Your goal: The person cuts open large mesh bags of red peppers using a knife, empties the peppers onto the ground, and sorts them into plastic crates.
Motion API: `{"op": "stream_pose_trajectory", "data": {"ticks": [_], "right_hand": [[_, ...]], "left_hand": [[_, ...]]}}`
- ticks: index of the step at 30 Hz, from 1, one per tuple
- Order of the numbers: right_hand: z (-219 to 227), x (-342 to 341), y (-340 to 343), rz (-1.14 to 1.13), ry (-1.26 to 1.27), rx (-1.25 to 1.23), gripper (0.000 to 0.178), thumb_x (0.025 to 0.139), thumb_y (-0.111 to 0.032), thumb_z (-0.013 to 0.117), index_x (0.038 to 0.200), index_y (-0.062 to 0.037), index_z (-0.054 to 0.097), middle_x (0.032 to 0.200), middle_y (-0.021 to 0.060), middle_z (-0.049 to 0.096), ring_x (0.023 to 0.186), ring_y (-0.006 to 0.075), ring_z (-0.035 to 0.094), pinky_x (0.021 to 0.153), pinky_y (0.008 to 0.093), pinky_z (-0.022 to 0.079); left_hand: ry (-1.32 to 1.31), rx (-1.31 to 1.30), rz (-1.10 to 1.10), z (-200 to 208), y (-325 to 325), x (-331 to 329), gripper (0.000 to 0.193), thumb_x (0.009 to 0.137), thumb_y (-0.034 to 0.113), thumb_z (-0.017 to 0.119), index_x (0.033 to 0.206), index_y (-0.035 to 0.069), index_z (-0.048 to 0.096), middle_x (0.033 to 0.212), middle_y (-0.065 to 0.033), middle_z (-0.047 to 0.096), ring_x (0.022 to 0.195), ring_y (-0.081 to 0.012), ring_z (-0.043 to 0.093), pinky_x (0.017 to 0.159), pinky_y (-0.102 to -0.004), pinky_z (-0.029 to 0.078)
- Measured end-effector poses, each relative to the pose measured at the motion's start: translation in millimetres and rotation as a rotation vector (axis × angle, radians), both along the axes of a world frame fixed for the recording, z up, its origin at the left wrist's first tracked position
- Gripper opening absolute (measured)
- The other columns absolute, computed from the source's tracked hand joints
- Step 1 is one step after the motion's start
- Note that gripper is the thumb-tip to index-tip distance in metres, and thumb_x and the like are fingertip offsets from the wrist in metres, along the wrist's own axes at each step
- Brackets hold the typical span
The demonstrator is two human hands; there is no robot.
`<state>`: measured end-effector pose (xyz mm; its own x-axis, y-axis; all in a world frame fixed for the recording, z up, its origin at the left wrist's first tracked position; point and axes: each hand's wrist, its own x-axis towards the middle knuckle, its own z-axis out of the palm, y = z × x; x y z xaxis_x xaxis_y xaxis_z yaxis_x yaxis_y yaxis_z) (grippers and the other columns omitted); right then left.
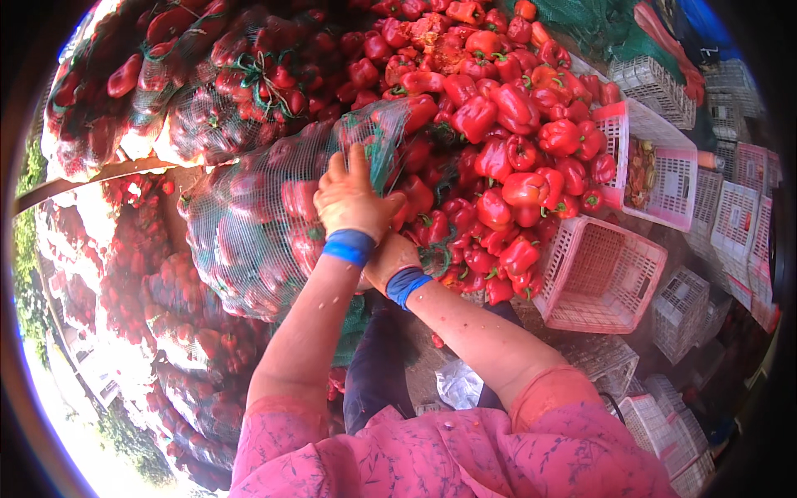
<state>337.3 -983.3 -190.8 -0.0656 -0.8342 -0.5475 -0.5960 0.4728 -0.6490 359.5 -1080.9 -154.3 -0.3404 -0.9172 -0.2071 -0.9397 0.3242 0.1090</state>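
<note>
A green mesh bag (257,207) full of red bell peppers lies on its side in front of me, its mouth end toward the loose peppers (506,183) heaped at the right. My left hand (355,197), in a pale orange glove with a blue band at the wrist, rests on the mesh near that end. Its fingers point away from me, and the thumb sticks out to the right. Just below it and partly covered by it is my right hand (393,259), also banded in blue, against the bag's near side. The right fingers are hidden.
More filled mesh bags (207,116) are piled at the far left, with others (195,357) lower left beyond a rail (100,178). Right of the heap lie a pink crate (602,274) and a pink-white crate (677,178) with scraps inside. Several white crates (681,307) stand farther right.
</note>
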Motion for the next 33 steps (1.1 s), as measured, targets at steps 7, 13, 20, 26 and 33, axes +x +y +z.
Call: {"op": "stream_pose_trajectory", "data": {"ticks": [7,13,20,26,33], "right_hand": [[-16.5,-37.3,11.1,-0.130,-0.239,-0.133,0.028,0.091,-0.028,0.057,0.103,-0.0052,0.068,0.100,0.0188,0.069,0.096,0.0383,0.065,0.084,0.0458,0.053],[-76.0,-141.4,-25.1,-0.604,0.017,-0.245,0.036,0.091,-0.028,0.058,0.116,-0.0029,0.066,0.107,0.0209,0.068,0.106,0.0380,0.063,0.089,0.0452,0.050],[-170.5,-182.7,-105.4,-0.364,0.260,-0.026,0.059,0.088,-0.027,0.063,0.143,-0.0121,0.047,0.132,0.0207,0.059,0.119,0.0383,0.058,0.100,0.0479,0.047],[-188.1,-181.0,-150.7,-0.341,0.261,0.090,0.045,0.087,-0.014,0.053,0.132,-0.0146,0.059,0.120,0.0183,0.067,0.113,0.0362,0.064,0.096,0.0487,0.051],[-211.4,-202.7,-148.8,-0.559,0.032,-0.192,0.030,0.094,-0.027,0.052,0.109,-0.0086,0.069,0.112,0.0215,0.066,0.106,0.0421,0.062,0.092,0.0491,0.050]], "left_hand": [[-0.392,0.058,-0.044,-83.0,-35.0,-17.6,0.059,0.086,0.030,0.063,0.141,0.014,0.046,0.130,-0.0106,0.058,0.117,-0.0290,0.059,0.098,-0.0541,0.042],[-0.111,-0.042,0.167,-109.1,-59.1,-6.6,0.024,0.087,0.033,0.063,0.099,0.012,0.062,0.085,-0.0150,0.072,0.083,-0.0372,0.070,0.073,-0.0497,0.053],[-0.098,-0.216,-0.012,-125.5,-65.3,-11.4,0.032,0.089,0.040,0.058,0.106,0.015,0.070,0.091,-0.0134,0.071,0.088,-0.0350,0.068,0.079,-0.0501,0.048],[-0.059,-0.212,0.003,-129.1,-63.2,-15.2,0.032,0.084,0.037,0.061,0.106,0.015,0.068,0.092,-0.0128,0.070,0.090,-0.0339,0.066,0.080,-0.0507,0.045],[-0.079,-0.212,0.105,-129.2,-62.2,-18.8,0.040,0.085,0.036,0.061,0.122,0.022,0.065,0.101,-0.0124,0.070,0.097,-0.0340,0.065,0.084,-0.0504,0.044]]}}
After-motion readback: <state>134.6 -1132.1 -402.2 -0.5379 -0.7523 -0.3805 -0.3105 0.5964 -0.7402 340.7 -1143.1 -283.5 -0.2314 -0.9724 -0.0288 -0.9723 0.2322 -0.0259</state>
